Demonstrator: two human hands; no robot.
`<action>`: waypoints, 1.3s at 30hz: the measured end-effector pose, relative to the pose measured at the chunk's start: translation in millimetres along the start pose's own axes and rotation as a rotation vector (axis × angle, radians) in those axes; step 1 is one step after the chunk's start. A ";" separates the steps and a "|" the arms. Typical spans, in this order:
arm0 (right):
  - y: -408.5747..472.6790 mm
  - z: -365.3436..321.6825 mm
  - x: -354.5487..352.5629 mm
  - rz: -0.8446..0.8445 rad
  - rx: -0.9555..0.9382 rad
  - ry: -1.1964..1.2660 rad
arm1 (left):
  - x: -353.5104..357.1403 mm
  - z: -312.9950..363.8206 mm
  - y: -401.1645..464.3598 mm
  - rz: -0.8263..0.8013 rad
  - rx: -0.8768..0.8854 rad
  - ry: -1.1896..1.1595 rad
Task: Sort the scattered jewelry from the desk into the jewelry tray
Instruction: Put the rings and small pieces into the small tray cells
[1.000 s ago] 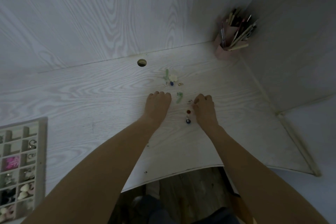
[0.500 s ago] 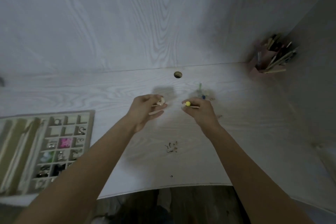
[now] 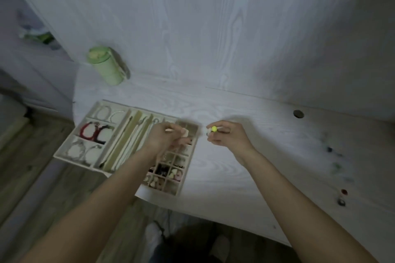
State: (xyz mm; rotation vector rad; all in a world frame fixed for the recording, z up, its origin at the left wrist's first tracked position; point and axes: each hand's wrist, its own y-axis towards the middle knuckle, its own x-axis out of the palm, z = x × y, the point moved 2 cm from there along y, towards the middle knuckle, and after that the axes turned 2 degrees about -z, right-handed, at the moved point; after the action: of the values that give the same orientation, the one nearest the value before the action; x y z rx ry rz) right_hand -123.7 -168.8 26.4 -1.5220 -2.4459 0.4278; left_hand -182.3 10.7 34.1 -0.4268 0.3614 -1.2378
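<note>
A cream, many-compartment jewelry tray (image 3: 70,151) is lying on the pale wood-grain tabletop (image 3: 245,168), and everything else is best placed from it. The left hand (image 3: 165,139) is being held above the tray's grid of small square cells at its right end, with a small pale, cream-coloured piece (image 3: 185,133) being pinched between thumb and fingertips; it is judged to be poised there so the piece can be dropped into one of the cells, though which cell cannot be told. The right hand (image 3: 226,137) is being held just to the right of the tray, over bare tabletop, and a small round yellow-green bead piece (image 3: 214,128) is being pinched at its fingertips, apparently being kept waiting until the left hand's piece is placed. Both pieces are being carried in fingertip pinches, probably because they are too small for a fuller grip.

Well to the right of the tray, several small pieces are lying loose on the tabletop, among them a red round piece (image 3: 344,192) and a dark ring-like piece (image 3: 341,202), so the sorting is judged to be unfinished. The tray's larger left compartments are being occupied by bracelets, including a red-and-black one (image 3: 94,132). Behind the tray, a pale green cylindrical container (image 3: 105,66) is standing.
</note>
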 end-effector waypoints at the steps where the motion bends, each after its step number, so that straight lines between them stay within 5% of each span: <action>1: 5.0 -0.5 14.1 -0.014 0.012 -0.025 | -17.9 -1.6 2.2 0.025 -0.002 0.004; 8: 31.7 2.1 66.3 -0.006 0.054 -0.047 | -83.5 -8.0 29.9 0.156 0.084 0.182; 16: 49.0 13.2 80.5 0.048 0.094 0.052 | -77.5 -30.1 79.8 0.204 0.009 0.384; 21: 49.3 18.3 71.3 0.081 0.110 0.039 | -72.3 -43.5 89.1 0.381 0.039 0.855; 26: 43.9 25.6 63.4 0.101 0.144 0.000 | -62.1 -48.1 90.3 0.505 0.056 1.019; 39: 48.2 35.6 57.6 0.086 0.173 -0.042 | -73.6 -36.9 86.9 0.315 0.247 1.176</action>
State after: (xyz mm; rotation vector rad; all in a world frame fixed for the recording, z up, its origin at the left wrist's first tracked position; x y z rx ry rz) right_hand -120.7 -101.2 -22.0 -1.5629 -2.3114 0.6757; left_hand -149.9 100.0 -38.7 0.6124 1.1993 -1.0888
